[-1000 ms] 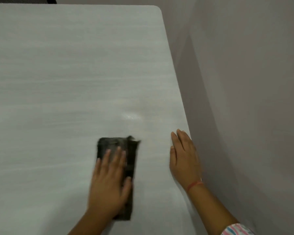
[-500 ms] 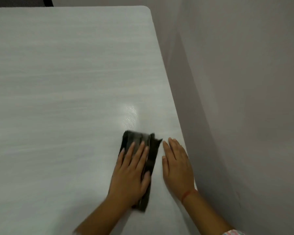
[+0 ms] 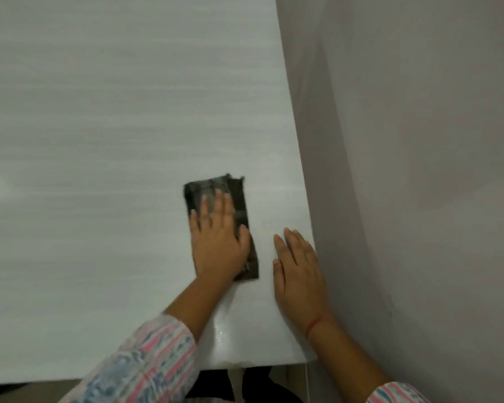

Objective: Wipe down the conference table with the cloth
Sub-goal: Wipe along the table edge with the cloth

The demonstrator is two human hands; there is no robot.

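Head view: left hand [image 3: 218, 245] flat, fingers straight, pressing folded cloth [image 3: 208, 189] onto conference table [image 3: 99, 141] near its right edge.
Right hand [image 3: 298, 274]: spread flat beside the cloth, holding nothing.
Technique: even palm pressure, overlapping strokes.

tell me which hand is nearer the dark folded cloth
Left. The left hand lies flat on the dark folded cloth; the right hand rests on the pale table beside it, not touching.

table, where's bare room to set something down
Bare top runs left of the cloth and left hand, and beyond them to the far edge of the table. Crowded: the narrow strip between cloth and right hand, which lies flat by the wall.
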